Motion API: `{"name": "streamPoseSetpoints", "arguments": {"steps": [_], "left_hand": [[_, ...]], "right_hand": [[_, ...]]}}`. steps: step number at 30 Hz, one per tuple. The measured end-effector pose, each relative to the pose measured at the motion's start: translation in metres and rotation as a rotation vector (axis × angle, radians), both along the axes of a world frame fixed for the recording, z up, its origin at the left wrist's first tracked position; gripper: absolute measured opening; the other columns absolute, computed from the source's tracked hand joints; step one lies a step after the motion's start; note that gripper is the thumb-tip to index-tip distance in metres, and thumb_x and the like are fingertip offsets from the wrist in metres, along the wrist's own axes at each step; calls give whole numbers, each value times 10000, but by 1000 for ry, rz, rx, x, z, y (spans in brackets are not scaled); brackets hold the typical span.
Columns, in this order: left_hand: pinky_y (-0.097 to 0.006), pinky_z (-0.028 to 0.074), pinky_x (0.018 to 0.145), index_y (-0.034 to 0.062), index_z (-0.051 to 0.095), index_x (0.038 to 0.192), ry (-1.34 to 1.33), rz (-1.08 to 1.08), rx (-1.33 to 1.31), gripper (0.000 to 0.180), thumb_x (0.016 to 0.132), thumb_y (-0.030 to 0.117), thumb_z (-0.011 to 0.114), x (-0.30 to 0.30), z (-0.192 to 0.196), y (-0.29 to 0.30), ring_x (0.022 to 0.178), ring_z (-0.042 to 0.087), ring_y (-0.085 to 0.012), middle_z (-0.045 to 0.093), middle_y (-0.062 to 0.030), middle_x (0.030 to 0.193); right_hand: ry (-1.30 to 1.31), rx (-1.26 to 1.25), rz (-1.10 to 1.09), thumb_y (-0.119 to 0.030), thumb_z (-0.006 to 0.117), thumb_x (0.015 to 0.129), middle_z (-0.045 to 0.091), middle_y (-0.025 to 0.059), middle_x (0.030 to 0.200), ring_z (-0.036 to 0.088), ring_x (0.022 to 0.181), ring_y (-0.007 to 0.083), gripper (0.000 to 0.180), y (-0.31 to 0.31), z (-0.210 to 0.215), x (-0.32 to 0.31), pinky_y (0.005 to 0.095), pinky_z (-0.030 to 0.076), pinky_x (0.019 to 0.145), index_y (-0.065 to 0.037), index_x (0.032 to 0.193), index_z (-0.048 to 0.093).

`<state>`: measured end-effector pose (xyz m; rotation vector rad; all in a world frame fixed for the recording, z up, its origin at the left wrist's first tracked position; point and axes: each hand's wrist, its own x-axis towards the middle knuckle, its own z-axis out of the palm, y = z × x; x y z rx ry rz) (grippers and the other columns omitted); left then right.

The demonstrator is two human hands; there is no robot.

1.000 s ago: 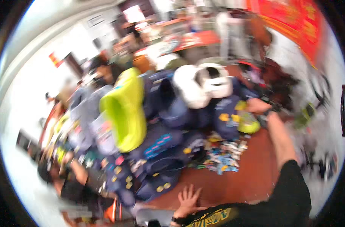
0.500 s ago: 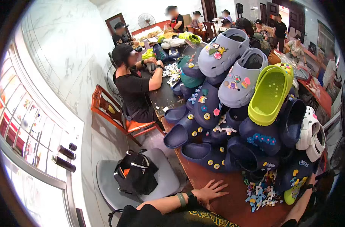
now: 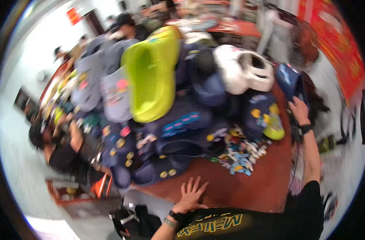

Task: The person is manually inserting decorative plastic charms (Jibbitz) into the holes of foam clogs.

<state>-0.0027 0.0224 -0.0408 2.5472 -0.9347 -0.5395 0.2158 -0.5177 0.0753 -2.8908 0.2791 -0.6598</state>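
while the head view shows the left hand [image 3: 191,196] spread wide and flat on the red-brown worktop [image 3: 246,192], the right hand [image 3: 299,111] keeps a narrow grip on the near end of a navy clog [image 3: 289,82] beside the worktop's right edge. white clogs [image 3: 229,72] sit left of it; small colourful pieces [image 3: 243,155] lie heaped between the hands.
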Motion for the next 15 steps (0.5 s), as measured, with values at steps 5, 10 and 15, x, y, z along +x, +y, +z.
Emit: {"name": "streamPoseSetpoints", "arguments": {"steps": [5, 10, 15], "left_hand": [[-606, 123, 1063, 72, 233, 1463, 79, 87, -68, 991, 755, 638, 634, 8, 15, -9, 1379, 85, -476, 106, -273, 1511], [-403, 225, 1121, -14, 23, 1458, 478, -57, -642, 1031, 815, 418, 704, 44, 87, -85, 1374, 257, -370, 221, -278, 1475], [-372, 251, 1089, -68, -69, 1417, 500, 129, -1094, 1054, 791, 207, 733, 19, 111, -148, 1299, 310, -300, 301, -245, 1364]], "right_hand": [[-240, 421, 71, -212, 640, 843, 421, 149, 608, 360, 532, 244, 334, 72, 36, -120, 361, 347, 508, 8, 698, 435], [-244, 176, 204, -102, 699, 743, 564, 140, 616, 548, 531, 312, 143, 170, 14, -233, 389, 413, 488, -24, 690, 591], [-185, 268, 474, -197, 734, 679, 543, 79, 707, 545, 616, 281, 182, 249, -46, -276, 391, 435, 516, -110, 800, 629]]}}
